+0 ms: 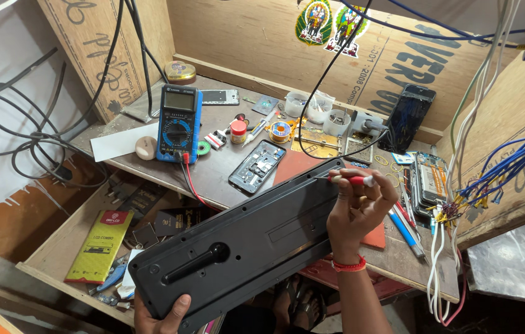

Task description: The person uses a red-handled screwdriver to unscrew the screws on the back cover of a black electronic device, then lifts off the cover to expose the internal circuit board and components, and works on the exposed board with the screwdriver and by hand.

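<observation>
Left hand (pixel 162 314) half cut off, fingers gripping black panel (pixel 244 238), right hand (pixel 356 207) pinching screwdriver (pixel 350 179)

1 multimeter (pixel 177 124), 1 black panel (pixel 244 241), 2 hands (pixel 356 210).

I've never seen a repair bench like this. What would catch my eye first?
First, the long black plastic panel in the middle, gripped at its near end by the left hand, while the right hand sets a red-handled screwdriver against its far edge. Behind it, a blue multimeter stands out on the cluttered workbench.
</observation>
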